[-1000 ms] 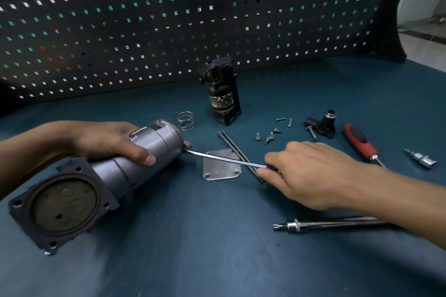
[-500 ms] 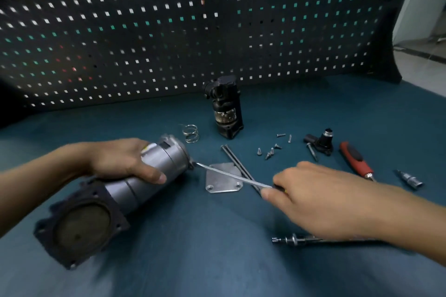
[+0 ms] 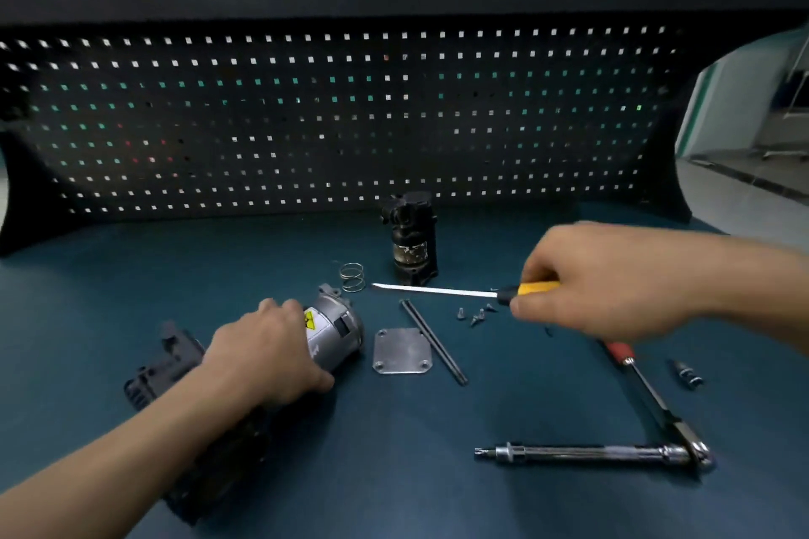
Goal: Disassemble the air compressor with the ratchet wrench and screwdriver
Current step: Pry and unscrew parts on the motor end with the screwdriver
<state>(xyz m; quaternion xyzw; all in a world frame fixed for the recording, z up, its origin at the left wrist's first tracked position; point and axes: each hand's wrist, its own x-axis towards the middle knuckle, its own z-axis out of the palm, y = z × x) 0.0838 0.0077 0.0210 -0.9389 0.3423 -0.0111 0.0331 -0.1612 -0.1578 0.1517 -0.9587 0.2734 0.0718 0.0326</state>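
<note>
The air compressor (image 3: 335, 330), a grey motor cylinder with a black flanged end, lies on its side on the teal bench mat. My left hand (image 3: 267, 352) grips the cylinder from above. My right hand (image 3: 599, 280) holds the yellow-handled flat screwdriver (image 3: 437, 290) level above the mat, its tip pointing left and clear of the compressor, near the spring (image 3: 352, 276). The ratchet wrench (image 3: 613, 451) with its long extension lies at the front right, its red-gripped handle (image 3: 634, 376) running up toward my right wrist.
A square metal cover plate (image 3: 402, 351) and two long black bolts (image 3: 433, 341) lie right of the compressor. Several small screws (image 3: 475, 315) sit below the screwdriver. A black removed part (image 3: 413, 239) stands at the back. A small fitting (image 3: 687, 374) lies far right. Black pegboard (image 3: 350, 123) walls the rear.
My right hand has lifted the screwdriver away from the compressor's end and up to the right. My left hand has rolled the compressor, so its label faces up. The view has tilted upward.
</note>
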